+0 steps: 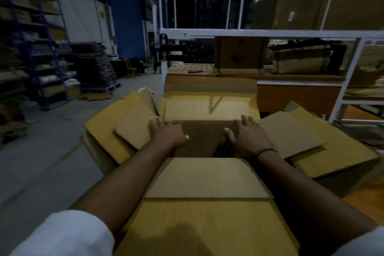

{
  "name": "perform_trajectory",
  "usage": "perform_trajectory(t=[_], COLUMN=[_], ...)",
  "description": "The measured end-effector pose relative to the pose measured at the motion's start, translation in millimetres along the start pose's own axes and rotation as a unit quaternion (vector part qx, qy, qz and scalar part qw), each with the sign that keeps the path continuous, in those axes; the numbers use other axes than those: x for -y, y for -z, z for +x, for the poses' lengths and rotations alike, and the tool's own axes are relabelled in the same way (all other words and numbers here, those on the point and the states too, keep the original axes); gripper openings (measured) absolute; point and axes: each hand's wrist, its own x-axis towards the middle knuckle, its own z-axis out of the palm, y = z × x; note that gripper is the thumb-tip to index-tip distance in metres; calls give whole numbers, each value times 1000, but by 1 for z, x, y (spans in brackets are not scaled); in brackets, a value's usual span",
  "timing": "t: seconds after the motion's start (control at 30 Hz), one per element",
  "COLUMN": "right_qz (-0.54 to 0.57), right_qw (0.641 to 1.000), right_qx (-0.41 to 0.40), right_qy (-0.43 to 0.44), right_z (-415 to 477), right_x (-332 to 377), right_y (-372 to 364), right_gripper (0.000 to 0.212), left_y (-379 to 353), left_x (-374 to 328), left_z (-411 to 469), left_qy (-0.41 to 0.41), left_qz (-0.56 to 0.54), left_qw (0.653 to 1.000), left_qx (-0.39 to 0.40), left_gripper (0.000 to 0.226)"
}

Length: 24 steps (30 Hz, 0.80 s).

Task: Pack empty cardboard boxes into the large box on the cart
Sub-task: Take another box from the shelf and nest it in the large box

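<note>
A large open cardboard box [209, 108] stands in front of me with its four flaps spread outward. A brown cardboard piece [204, 137] lies flat inside its opening. My left hand [169, 134] rests palm down on the left part of that piece, fingers spread toward the far edge. My right hand [247, 136] presses flat on its right part, with a dark cord around the wrist. A dark gap [223, 149] shows beside the right hand. The near flap [207, 178] lies between my forearms. The cart under the box is hidden.
A white metal rack [268, 33] with cardboard boxes [239, 55] stands behind the large box. Blue shelving [44, 52] and a pallet of stacked flat cardboard [94, 66] line the left wall. Grey concrete floor [47, 162] stretches to the left.
</note>
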Motion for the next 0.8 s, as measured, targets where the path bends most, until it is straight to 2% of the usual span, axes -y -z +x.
perform_trajectory(t=[0.13,0.23,0.33,0.43,0.53,0.6,0.67,0.73,0.8], right_qz=[94,63,48,42,52,64,81,88,59], right_qw=[991,986,989,992,993,993,992,991,991], right_qx=[14,27,-2,-32,-41,-46,-34,-16,-7], right_qy=[91,153,142,115,100,92,86,96,116], right_z=[-56,-77,-78,-74,-75,-76,-75,-75,-77], right_x=[67,86,88,87,86,83,76,66,57], right_y=[-1,-6,-10,-13,-11,-9,-10,-10,-8], right_gripper=[74,77,74,66,59,59,59,59,64], left_y=[-7,-13,-15,-12,-8,-6,-10,-16,-19], left_x=[34,45,46,45,46,39,24,8,0], left_z=[-34,-37,-30,-27,-29,-38,-57,-83,-100], left_qy=[76,94,111,114,110,78,4,-62,-105], left_qz=[105,63,-3,-20,-62,-100,-164,-230,-213], left_qw=[989,990,992,991,988,986,978,965,965], left_qx=[-71,-79,-65,-63,-83,-111,-131,-106,-114], left_gripper=[66,68,66,63,53,47,44,45,52])
